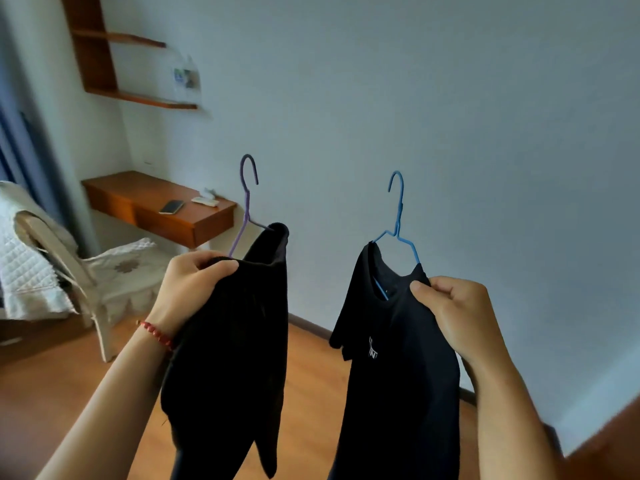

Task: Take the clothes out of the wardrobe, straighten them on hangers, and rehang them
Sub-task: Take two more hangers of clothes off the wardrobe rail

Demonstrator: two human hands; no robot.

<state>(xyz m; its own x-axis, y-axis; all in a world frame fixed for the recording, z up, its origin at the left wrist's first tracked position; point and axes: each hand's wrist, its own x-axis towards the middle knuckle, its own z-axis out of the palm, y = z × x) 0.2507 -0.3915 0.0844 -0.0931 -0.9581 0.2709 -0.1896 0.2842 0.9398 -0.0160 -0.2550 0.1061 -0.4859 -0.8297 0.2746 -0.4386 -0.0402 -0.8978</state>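
Note:
My left hand (194, 282) grips the shoulder of a black garment (235, 358) that hangs bunched on a purple hanger (246, 199), hook pointing up. My right hand (450, 306) pinches the shoulder of a black T-shirt (398, 375) with a small white logo, which sits on a blue hanger (398, 209). Both garments hang in the air in front of a pale wall, side by side and apart. The wardrobe is out of view.
A wooden wall desk (194, 223) at the left carries a phone (171, 206) and a white remote (205, 201). A chair (69, 271) draped in white quilted cloth stands below it. Wooden shelves (138, 98) hang above. The floor (311, 375) is wood.

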